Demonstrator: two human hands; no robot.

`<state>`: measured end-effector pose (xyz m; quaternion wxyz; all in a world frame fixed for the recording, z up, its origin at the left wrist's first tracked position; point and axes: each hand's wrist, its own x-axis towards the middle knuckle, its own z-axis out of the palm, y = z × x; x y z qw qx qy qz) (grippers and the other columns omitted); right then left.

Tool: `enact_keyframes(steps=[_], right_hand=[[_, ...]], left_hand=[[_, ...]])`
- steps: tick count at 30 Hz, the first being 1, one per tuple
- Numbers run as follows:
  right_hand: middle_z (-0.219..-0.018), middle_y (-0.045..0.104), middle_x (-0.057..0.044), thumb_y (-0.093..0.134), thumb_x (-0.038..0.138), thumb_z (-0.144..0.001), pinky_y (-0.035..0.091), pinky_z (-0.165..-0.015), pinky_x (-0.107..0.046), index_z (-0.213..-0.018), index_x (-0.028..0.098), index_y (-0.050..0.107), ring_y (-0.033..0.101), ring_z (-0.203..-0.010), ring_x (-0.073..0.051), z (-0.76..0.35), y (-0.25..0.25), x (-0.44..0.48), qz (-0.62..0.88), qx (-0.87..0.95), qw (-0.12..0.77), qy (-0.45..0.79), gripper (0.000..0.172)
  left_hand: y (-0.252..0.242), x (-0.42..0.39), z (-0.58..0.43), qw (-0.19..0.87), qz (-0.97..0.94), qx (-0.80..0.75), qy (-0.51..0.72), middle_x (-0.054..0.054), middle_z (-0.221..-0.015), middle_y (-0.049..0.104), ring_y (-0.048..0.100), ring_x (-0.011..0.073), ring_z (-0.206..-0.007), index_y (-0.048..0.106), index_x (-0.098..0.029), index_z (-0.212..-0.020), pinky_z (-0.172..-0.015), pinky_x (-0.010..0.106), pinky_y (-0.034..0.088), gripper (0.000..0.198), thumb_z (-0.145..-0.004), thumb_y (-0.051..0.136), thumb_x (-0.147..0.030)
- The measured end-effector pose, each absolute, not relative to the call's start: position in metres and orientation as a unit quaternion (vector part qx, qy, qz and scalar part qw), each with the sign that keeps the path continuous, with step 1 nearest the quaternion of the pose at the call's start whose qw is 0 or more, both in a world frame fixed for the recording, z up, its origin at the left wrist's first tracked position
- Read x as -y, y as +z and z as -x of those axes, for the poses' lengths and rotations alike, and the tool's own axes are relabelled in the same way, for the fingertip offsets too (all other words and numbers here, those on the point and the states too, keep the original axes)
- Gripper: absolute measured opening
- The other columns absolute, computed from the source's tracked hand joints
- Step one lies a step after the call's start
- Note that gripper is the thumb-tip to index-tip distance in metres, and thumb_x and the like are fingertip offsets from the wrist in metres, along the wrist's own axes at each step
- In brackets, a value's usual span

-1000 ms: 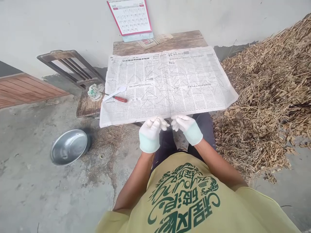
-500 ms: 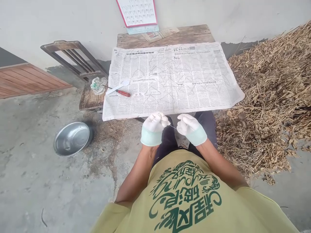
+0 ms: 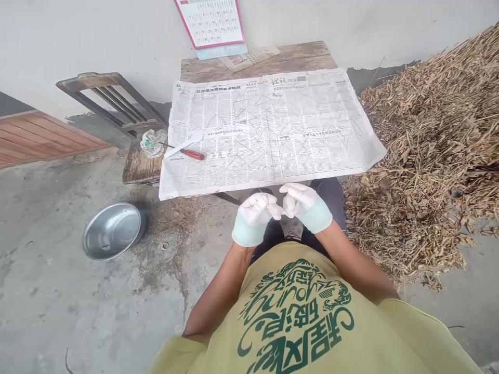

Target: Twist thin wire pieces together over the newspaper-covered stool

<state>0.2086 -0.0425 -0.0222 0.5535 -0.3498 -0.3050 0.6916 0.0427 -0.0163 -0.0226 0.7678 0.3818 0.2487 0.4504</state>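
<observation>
Both hands wear white gloves with pale green cuffs and meet over my lap, just in front of the table's near edge. My left hand (image 3: 255,210) is closed in a pinch, and a thin wire (image 3: 260,188) sticks up past its fingers. Close against it, my right hand (image 3: 301,201) is pinched too, its fingertips touching or almost touching the left ones. Most of the wire is hidden by the gloves. On the table lies a spread newspaper (image 3: 218,171), with several thin, bent wire-like strands scattered over it. A red-handled screwdriver (image 3: 193,154) crosses a white plastic spoon (image 3: 183,145) on its left side.
The wooden table (image 3: 296,54) stands against the wall, with a calendar (image 3: 212,23) at its back. On the left is a wooden chair (image 3: 132,169) holding a crumpled plastic bag (image 3: 152,144). A metal basin (image 3: 113,231) sits on the floor. Dry stalks (image 3: 424,156) are heaped at right.
My hands have come closer together, the left moving right and slightly down. The wire stretch seen between them before is now hidden, and an end shows above my left hand. The view has shifted slightly.
</observation>
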Motion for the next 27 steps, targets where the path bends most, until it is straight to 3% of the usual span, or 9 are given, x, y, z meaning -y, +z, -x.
enact_keyframes(steps=[3,7,9,11,14,17,22,27], right_hand=[[-0.058,0.066,0.002,0.067,0.046,-0.092,0.052,-0.06,-0.032,-0.112,0.015,0.071,0.06,-0.051,-0.015,-0.217,-0.022,0.044,0.356,0.337,0.535,0.688,0.036],[-0.1,0.077,-0.005,0.067,0.047,-0.094,0.057,-0.071,-0.032,-0.124,0.02,0.071,0.068,-0.07,-0.014,-0.235,-0.02,0.043,0.372,0.402,0.531,0.647,0.041],[-0.11,0.076,-0.006,0.064,0.047,-0.096,0.058,-0.081,-0.034,-0.124,0.022,0.071,0.072,-0.085,-0.017,-0.241,-0.011,0.041,0.397,0.435,0.54,0.601,0.039],[-0.11,0.077,-0.007,0.061,0.045,-0.097,0.057,-0.09,-0.036,-0.123,0.021,0.072,0.072,-0.096,-0.019,-0.244,0.001,0.038,0.443,0.468,0.524,0.557,0.037],[-0.103,0.078,-0.004,0.067,0.033,-0.09,0.056,-0.095,-0.037,-0.112,0.021,0.077,0.073,-0.097,-0.019,-0.242,0.02,0.031,0.542,0.523,0.439,0.49,0.027],[-0.091,0.079,-0.002,0.064,0.025,-0.089,0.057,-0.091,-0.035,-0.104,0.02,0.079,0.073,-0.089,-0.018,-0.241,0.026,0.024,0.587,0.537,0.402,0.454,0.022],[-0.095,0.079,-0.004,0.062,0.033,-0.091,0.057,-0.089,-0.034,-0.117,0.02,0.076,0.073,-0.089,-0.018,-0.243,0.015,0.022,0.66,0.478,0.433,0.385,0.032],[-0.073,0.076,0.0,0.066,0.033,-0.088,0.057,-0.072,-0.027,-0.102,0.02,0.08,0.071,-0.064,-0.014,-0.228,0.0,0.033,0.655,0.486,0.356,0.458,0.024]], left_hand=[[-0.025,0.019,-0.043,0.765,-0.368,-0.259,0.461,0.002,-0.057,0.071,0.07,0.018,-0.058,0.074,-0.016,-0.089,-0.069,0.035,0.061,0.033,-0.084,0.08,-0.048],[-0.024,0.021,-0.043,0.755,-0.38,-0.284,0.453,0.002,-0.06,0.071,0.07,0.0186,-0.059,0.073,-0.015,-0.09,-0.07,0.037,0.061,0.035,-0.085,0.079,-0.049],[-0.022,0.022,-0.044,0.752,-0.389,-0.291,0.445,0.002,-0.06,0.07,0.069,0.018,-0.058,0.072,-0.014,-0.09,-0.071,0.038,0.061,0.036,-0.085,0.078,-0.049],[-0.021,0.023,-0.045,0.753,-0.398,-0.294,0.433,0.003,-0.061,0.07,0.068,0.0179,-0.058,0.072,-0.014,-0.092,-0.071,0.039,0.061,0.035,-0.087,0.077,-0.048],[-0.02,0.026,-0.047,0.754,-0.412,-0.305,0.41,0.004,-0.066,0.072,0.07,0.0181,-0.063,0.073,-0.013,-0.096,-0.074,0.039,0.061,0.032,-0.089,0.076,-0.044],[-0.02,0.027,-0.047,0.752,-0.418,-0.321,0.396,0.004,-0.067,0.073,0.07,0.0187,-0.065,0.073,-0.013,-0.098,-0.076,0.04,0.061,0.032,-0.088,0.076,-0.043],[-0.024,0.025,-0.045,0.743,-0.39,-0.338,0.426,0.004,-0.068,0.074,0.072,0.0203,-0.068,0.073,-0.014,-0.098,-0.076,0.04,0.061,0.032,-0.088,0.076,-0.044],[-0.027,0.021,-0.046,0.738,-0.378,-0.346,0.438,0.005,-0.072,0.075,0.071,0.0178,-0.065,0.073,-0.013,-0.097,-0.076,0.037,0.061,0.034,-0.085,0.079,-0.044]])
